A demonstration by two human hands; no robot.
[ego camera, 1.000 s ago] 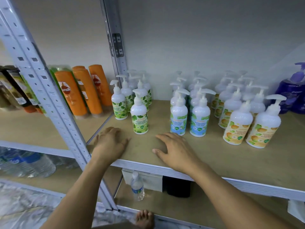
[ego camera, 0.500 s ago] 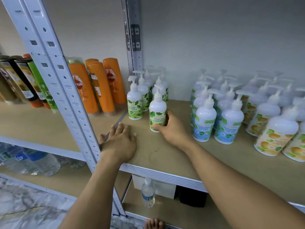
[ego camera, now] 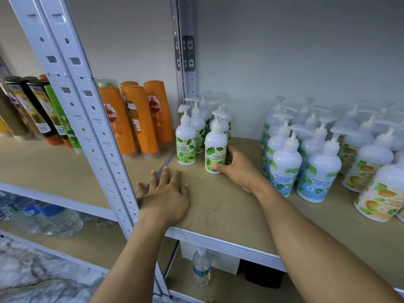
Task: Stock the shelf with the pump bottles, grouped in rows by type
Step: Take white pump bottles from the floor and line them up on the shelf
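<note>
The fingers (ego camera: 231,153) and thumb of the right hand (ego camera: 240,171) curl round the lower body of a green-leaf pump bottle (ego camera: 215,147). It stands upright on the shelf (ego camera: 229,206), at the front of its group and just beside another green-leaf bottle (ego camera: 185,145). The left hand (ego camera: 166,193) lies flat near the shelf's front left corner, its fingers straight and spread, gripping nothing. To the right, apart from the green group, stand rows of blue-label pump bottles (ego camera: 284,165), then orange-label pump bottles (ego camera: 376,193). Orange shampoo bottles (ego camera: 140,121) stand on the neighbouring shelf to the left.
</note>
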